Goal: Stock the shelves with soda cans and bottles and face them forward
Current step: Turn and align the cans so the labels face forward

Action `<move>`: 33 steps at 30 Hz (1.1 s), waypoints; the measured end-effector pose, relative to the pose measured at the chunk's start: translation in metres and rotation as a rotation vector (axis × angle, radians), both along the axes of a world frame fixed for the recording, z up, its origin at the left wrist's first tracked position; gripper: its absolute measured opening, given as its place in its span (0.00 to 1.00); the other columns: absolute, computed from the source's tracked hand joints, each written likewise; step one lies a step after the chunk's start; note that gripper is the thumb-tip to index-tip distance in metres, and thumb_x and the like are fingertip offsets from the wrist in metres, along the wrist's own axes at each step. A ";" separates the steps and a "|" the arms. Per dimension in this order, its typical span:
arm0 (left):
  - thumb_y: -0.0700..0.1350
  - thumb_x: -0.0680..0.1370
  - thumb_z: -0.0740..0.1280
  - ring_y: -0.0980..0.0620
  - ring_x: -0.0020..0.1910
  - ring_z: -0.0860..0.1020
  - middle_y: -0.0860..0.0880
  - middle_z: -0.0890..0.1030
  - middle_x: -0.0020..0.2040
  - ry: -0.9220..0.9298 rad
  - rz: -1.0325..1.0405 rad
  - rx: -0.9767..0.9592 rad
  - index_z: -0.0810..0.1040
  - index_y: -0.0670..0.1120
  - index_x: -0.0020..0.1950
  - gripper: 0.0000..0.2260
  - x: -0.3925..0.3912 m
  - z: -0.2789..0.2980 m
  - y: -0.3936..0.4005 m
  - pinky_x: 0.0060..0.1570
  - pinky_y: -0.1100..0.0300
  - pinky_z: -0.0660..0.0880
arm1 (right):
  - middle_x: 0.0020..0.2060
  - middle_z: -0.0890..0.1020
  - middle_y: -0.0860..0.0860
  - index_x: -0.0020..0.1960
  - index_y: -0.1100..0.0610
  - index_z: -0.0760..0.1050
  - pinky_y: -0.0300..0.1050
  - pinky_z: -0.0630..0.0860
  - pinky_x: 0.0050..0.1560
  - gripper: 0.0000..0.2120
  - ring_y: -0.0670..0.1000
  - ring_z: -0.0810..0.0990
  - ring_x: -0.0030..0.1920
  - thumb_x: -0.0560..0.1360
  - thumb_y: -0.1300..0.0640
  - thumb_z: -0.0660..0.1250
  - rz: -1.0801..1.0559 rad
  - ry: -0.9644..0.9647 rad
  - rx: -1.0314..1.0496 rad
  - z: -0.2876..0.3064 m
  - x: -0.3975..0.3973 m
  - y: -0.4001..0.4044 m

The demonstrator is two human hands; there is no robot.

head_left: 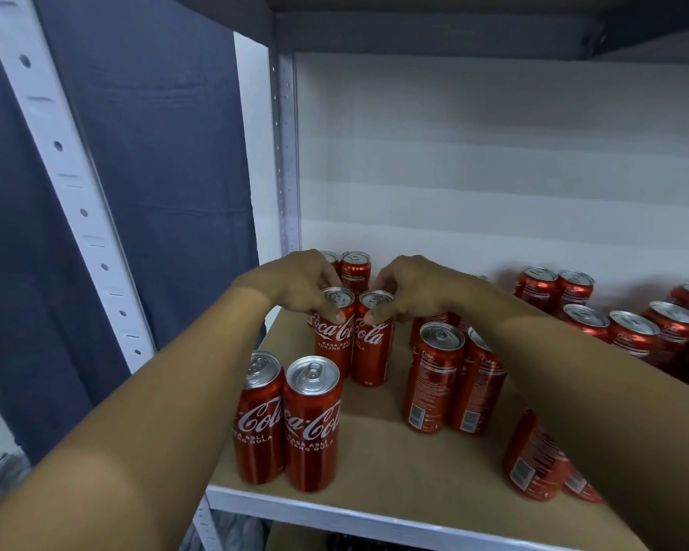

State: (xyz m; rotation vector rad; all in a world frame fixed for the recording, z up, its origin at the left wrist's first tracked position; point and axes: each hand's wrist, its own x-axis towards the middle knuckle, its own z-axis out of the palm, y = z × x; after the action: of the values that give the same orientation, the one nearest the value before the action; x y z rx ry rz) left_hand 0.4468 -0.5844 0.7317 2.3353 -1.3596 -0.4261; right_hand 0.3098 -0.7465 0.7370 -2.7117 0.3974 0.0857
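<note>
Where the right forearm crosses the shelf [394,443], it hides most of the cans behind it: one front can [533,459] shows only its lower side with a barcode, and a second [579,485] peeks out below it as a sliver. Two back cans [357,266] stand partly hidden behind the hands at the rear wall, and the cluster at far right [633,332] runs off the picture's edge, so its count cannot be told.

Both hands work at the middle of the board. The left hand [295,282] grips the rim of the left can [333,334], fingers curled over the lid and thumb on its front. The right hand [414,290] holds the right can [374,340] the same way. These two cans stand upright, touching side by side.

Just in front of them, at the board's near left edge, a front pair [287,419] stands upright and touching. To the right, a turned pair [454,379] stands between the held cans and the right forearm. A white perforated upright [68,184] rises at left, with a dark blue cloth [156,153] hanging behind it, and another shelf board [454,29] closes the space from above.

The held cans and the front pair show the white Coca-Cola script forward, with "RASA ASLI KURANG GULA" beneath. The turned pair shows "Coke", fine print too small to read, and barcodes.
</note>
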 end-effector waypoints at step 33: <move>0.50 0.71 0.80 0.57 0.52 0.77 0.55 0.80 0.57 -0.028 -0.051 -0.022 0.81 0.49 0.65 0.24 0.002 -0.001 0.003 0.50 0.65 0.72 | 0.58 0.84 0.50 0.65 0.54 0.78 0.51 0.80 0.58 0.30 0.50 0.83 0.54 0.67 0.44 0.79 0.054 -0.030 0.017 -0.006 0.004 0.000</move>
State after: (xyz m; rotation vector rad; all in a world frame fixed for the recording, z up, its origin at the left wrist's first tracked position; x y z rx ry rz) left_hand 0.4486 -0.5809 0.7305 2.3015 -1.4330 -0.3929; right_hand 0.3137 -0.7462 0.7308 -2.7042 0.3136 0.0633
